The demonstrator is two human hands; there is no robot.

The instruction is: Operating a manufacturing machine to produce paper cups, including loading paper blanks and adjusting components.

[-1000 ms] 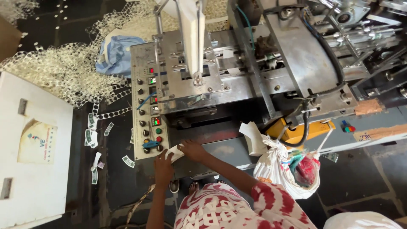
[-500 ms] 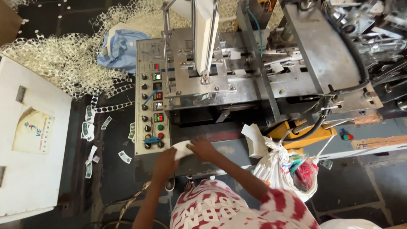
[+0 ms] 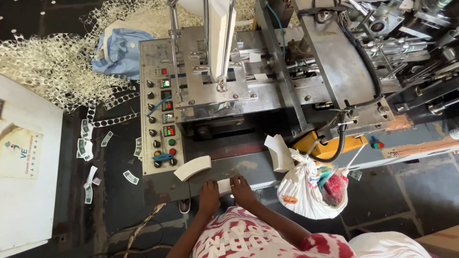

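Observation:
My left hand and my right hand rest side by side on the front ledge of a metal machine. Between them sits a small white paper piece, and both hands are closed against its sides. A curved white paper blank lies loose on the ledge just up and left of my left hand, not touched. A control panel with knobs, coloured buttons and small lit displays stands directly above that blank.
A white plastic bag stuffed with coloured scraps hangs to the right of my hands, with a folded white blank above it. White punched paper waste and small labels litter the dark floor at left. A white box is at far left.
My hands have come down from beside the control panel to the ledge's front edge. The curved blank they held now lies loose on the ledge. The view has shifted closer.

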